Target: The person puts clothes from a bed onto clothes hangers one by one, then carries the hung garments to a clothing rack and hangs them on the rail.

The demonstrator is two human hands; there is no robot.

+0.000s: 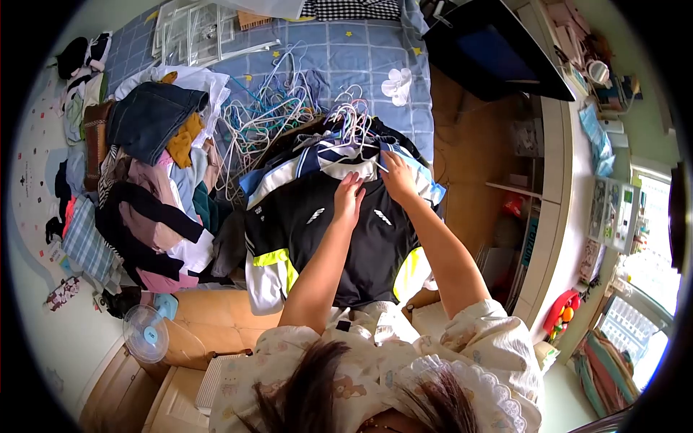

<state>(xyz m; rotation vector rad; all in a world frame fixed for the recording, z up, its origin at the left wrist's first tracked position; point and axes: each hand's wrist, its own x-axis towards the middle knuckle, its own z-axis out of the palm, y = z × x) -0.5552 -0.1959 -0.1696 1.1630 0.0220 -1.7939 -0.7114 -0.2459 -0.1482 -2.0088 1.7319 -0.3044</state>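
Observation:
A black sports shirt [346, 238] with white and neon yellow panels lies front up before me. It rests over a stack of other clothes on hangers. At the left of its collar, my left hand [349, 198] is closed on the fabric. My right hand [397, 177] grips the right side of the neckline, where a white hanger [380, 166] shows by its fingers. Beneath lies a blue, white and black striped garment [307, 160]. Several hanger hooks [352, 119] cluster above the collar.
Tangled loose hangers [256, 119] lie on the blue checked bedspread [368, 54]. To the left is a large clothes heap [155, 187] with jeans [155, 119] on top. A small fan [146, 333] stands lower left. A dark monitor [498, 50] is at upper right.

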